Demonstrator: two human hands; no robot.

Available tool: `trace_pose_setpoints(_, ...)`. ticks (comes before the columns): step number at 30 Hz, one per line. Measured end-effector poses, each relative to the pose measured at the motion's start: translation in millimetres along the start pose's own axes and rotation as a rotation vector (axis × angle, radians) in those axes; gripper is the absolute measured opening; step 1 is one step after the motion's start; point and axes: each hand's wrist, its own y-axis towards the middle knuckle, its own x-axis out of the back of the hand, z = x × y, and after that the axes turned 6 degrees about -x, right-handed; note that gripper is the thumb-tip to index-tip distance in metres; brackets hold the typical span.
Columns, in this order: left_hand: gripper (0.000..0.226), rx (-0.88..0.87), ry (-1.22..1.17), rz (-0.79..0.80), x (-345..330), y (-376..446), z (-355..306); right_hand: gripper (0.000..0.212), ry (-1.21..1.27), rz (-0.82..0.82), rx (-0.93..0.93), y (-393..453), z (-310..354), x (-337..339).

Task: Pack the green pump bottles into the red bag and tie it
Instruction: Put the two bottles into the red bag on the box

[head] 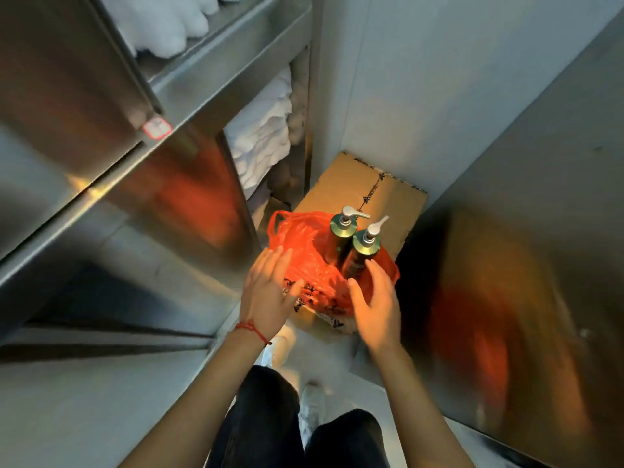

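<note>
Two dark green pump bottles with white pumps stand upright side by side, one further back (pixel 341 236) and one nearer (pixel 363 253). They rest on or in the crumpled red plastic bag (pixel 304 258), which lies on a cardboard box (pixel 358 184). One bag handle loops up at the left. My left hand (pixel 268 292) hovers over the bag's near left side, fingers spread. My right hand (pixel 376 295) is open just below the nearer bottle, fingertips close to it. Neither hand holds anything.
A stainless steel shelving unit (pixel 189 106) with stacked white towels (pixel 263 136) stands at the left. A steel panel (pixel 526 265) closes the right side, a grey wall the back. My legs and white shoes stand on the floor below the box.
</note>
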Motion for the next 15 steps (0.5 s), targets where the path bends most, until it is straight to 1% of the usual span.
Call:
trace_pose_setpoints(8, 0.051, 0.164, 0.132, -0.208, 38.9, -93.9, 6.3, 0.049, -0.166, 0.235, 0.307, -49.4, 32.3, -5.2)
trace_pose_setpoints(11, 0.051, 0.269, 0.141, -0.243, 50.1, -129.6, 15.6, 0.049, -0.224, 0.341, 0.386, -72.2, 45.6, -18.2)
trace_pose_setpoints(15, 0.052, 0.362, 0.146, -0.280, 63.9, -182.2, 27.8, 0.051, -0.324, 0.447, 0.495, -106.2, 61.0, -41.4)
